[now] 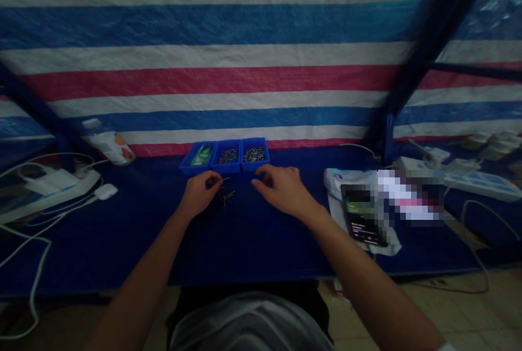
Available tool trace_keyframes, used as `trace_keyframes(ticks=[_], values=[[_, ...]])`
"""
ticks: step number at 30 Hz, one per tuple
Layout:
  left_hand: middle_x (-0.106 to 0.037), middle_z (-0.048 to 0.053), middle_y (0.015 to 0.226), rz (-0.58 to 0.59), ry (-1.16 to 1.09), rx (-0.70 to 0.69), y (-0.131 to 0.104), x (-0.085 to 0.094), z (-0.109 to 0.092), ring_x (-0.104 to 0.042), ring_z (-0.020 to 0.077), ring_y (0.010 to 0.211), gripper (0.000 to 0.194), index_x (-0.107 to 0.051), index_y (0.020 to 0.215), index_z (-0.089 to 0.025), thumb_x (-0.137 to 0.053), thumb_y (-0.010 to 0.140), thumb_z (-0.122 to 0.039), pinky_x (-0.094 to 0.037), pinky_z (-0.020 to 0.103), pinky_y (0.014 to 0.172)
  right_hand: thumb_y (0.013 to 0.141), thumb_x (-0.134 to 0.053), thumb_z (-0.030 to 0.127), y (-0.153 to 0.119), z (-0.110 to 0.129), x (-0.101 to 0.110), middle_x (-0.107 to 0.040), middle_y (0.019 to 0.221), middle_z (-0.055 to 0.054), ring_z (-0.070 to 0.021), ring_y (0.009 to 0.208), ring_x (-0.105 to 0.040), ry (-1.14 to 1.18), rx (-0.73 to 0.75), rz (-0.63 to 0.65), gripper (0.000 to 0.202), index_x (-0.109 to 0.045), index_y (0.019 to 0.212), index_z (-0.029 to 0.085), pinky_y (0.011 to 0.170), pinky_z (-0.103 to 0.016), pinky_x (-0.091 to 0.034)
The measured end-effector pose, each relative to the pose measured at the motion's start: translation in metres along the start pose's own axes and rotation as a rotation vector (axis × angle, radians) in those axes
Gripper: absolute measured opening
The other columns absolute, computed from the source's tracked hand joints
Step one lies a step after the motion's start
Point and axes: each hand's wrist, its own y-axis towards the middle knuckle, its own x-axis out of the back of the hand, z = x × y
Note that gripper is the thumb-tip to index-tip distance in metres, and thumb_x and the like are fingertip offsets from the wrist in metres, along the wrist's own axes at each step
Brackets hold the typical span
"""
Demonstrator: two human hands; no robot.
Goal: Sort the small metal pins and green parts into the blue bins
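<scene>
Left hand [200, 192] pinches a thin metal pin [224, 179] just in front of the 3 blue bins [224, 156]. Right hand [282, 188] hovers empty, fingers loosely curled, beside the rightmost bin. More small metal parts [227, 196] lie below the pin. Judged step: assembly; next move needs fine fingertip alignment.

One head-worn camera looks forward and down, near the table [122, 242].

Pixel-blurred patch [410, 198] at right hiding what lies there, bin contents [253, 153] too small to tell, left hand [200, 193] grip unclear, cables [24, 264] cut off at left edge
</scene>
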Motion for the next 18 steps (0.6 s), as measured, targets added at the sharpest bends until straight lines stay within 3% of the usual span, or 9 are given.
trace_keyframes(ticks=[2,4,9,15,18], values=[[-0.069,0.001,0.078,-0.040,-0.047,-0.007,0.000,0.001,0.000,-0.060,0.0169,0.069,0.015,-0.069,0.086,-0.021,-0.062,0.081,-0.033,-0.045,0.030,0.068,0.093,-0.054,0.034,0.024,0.012,-0.022,-0.073,0.098,-0.007,-0.0219,0.089,-0.067,0.040,0.126,0.053,0.029,-0.065,0.116,0.020,0.083,-0.038,-0.046],[-0.069,0.001,0.076,-0.074,-0.101,-0.011,0.000,0.001,0.001,-0.059,0.0164,0.067,0.017,-0.070,0.087,-0.020,-0.062,0.081,-0.034,-0.045,0.029,0.066,0.092,-0.055,0.027,0.043,0.016,-0.047,-0.069,0.111,-0.012,-0.0227,0.095,-0.065,0.048,0.147,0.038,0.034,-0.062,0.123,0.017,0.082,-0.036,-0.047],[-0.069,0.001,0.077,-0.115,-0.169,0.004,0.000,0.000,0.007,-0.061,0.0169,0.070,0.020,-0.070,0.087,-0.020,-0.062,0.081,-0.037,-0.044,0.029,0.065,0.092,-0.055,0.022,0.063,0.011,-0.092,-0.073,0.094,-0.005,-0.0163,0.087,-0.064,0.329,0.147,0.004,0.017,-0.070,0.097,0.018,0.079,-0.029,-0.045],[-0.073,0.007,0.094,-0.190,-0.297,0.055,0.000,-0.001,0.005,-0.067,0.0206,0.084,0.033,-0.069,0.099,-0.017,-0.061,0.082,-0.043,-0.049,0.032,0.075,0.088,-0.059,0.028,0.059,0.013,-0.095,-0.063,0.067,0.002,-0.0117,0.063,-0.055,0.627,-0.001,-0.088,0.018,-0.066,0.076,0.018,0.060,-0.025,-0.038],[-0.073,0.007,0.089,-0.255,-0.337,0.089,0.001,0.003,0.005,-0.066,0.0198,0.081,0.036,-0.069,0.099,-0.015,-0.053,0.088,-0.046,-0.050,0.032,0.077,0.085,-0.059,0.030,0.062,0.014,-0.094,-0.048,0.052,0.005,-0.0102,0.051,-0.045,0.724,-0.194,0.027,0.032,-0.056,0.056,0.018,0.051,-0.025,-0.030]])
